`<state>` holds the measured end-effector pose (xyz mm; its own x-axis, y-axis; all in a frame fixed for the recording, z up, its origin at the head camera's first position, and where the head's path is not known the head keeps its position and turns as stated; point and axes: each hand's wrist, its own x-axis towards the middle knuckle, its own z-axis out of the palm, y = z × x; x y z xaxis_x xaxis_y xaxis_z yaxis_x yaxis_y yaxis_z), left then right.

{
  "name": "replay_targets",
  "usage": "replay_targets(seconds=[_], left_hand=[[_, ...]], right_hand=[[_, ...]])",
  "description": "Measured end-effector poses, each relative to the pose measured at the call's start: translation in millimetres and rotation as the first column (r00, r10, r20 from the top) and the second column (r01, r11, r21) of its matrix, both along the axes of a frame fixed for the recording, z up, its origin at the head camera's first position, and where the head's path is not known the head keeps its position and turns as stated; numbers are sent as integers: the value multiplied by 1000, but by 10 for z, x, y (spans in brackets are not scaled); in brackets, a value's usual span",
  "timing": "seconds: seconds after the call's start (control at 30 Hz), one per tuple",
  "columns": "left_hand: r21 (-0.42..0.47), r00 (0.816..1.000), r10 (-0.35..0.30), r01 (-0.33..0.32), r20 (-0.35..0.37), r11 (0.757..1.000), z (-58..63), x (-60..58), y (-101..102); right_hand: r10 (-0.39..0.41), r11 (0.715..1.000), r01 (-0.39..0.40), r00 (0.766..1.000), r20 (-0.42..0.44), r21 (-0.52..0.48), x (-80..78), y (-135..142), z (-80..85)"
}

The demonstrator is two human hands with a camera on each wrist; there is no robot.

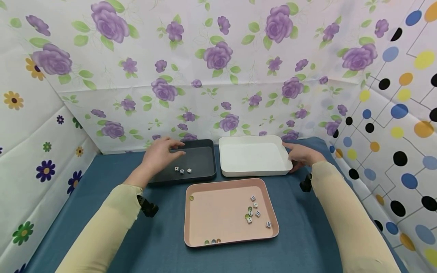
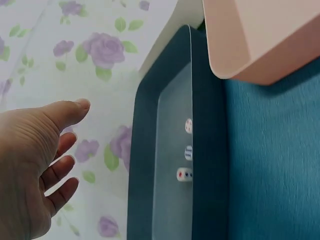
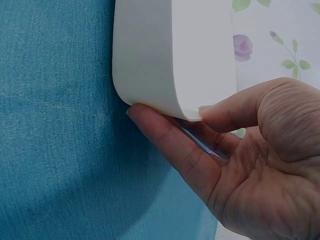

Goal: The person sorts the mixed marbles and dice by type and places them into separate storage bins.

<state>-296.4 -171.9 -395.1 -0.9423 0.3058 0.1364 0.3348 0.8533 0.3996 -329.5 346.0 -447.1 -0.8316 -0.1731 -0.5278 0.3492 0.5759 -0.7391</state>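
Observation:
My right hand (image 1: 302, 154) grips the right side of a white tray (image 1: 252, 155); in the right wrist view the thumb (image 3: 212, 117) is on the rim and the other fingers (image 3: 165, 132) are against the outer wall and beneath. The white tray has nothing in it. Above the left part of a black tray (image 1: 202, 159), my left hand (image 1: 158, 153) is held with thumb and fingers apart, holding nothing. Three white dice (image 1: 182, 171) lie in the black tray, near its front wall.
In front stands a pink tray (image 1: 218, 216). Several white dice (image 1: 258, 214) and green glass pieces lie at its right, one green piece (image 1: 191, 198) at its back left, and small coloured pieces (image 1: 213, 241) along its front wall. Flowered cloth (image 1: 191, 49) hangs behind.

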Motion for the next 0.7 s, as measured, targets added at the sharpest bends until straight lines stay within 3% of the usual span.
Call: replay_targets(seconds=[0.4, 0.7], left_hand=[[18, 997, -73, 74, -13, 997, 148, 135, 253], [13, 988, -146, 147, -54, 989, 177, 264, 476]], right_hand=[[5, 1000, -5, 1000, -6, 5, 22, -7, 20], [6, 1000, -6, 1000, -4, 7, 24, -18, 33]])
